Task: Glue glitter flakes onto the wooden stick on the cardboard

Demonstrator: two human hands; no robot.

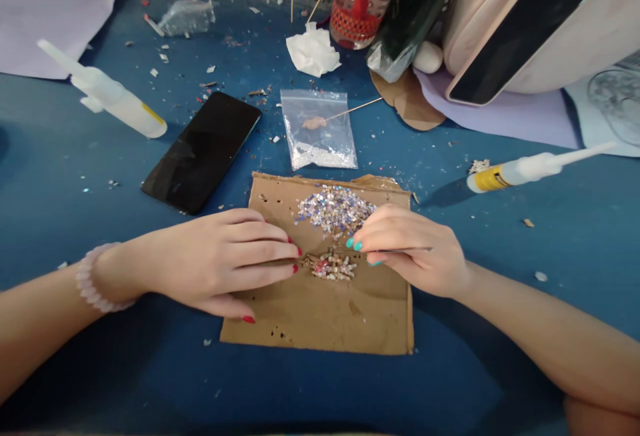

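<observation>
A brown cardboard sheet (320, 323) lies on the blue table. On it is a heap of tiny shiny rhinestones (333, 209) in blue, white and iridescent tones. Just below the heap sits a small beaded piece (330, 266) with pale, gold and pink-red beads. My left hand (225, 256) rests palm down at the left, fingers stretched out, their tips at the beaded piece's left end. My right hand (415, 246) is closed in a pinch around a thin dark stick (400, 250). Its fingertips are between the heap and the beaded piece; the stick's tip is hard to make out.
A black phone (203, 153) and a glue bottle (120, 103) lie to the left. Behind the cardboard is a zip bag (320, 136) with white grains and a stick on it. Another glue bottle (515, 173) lies right. Crumpled tissue (314, 51) and a clear cup (357, 16) are farther back.
</observation>
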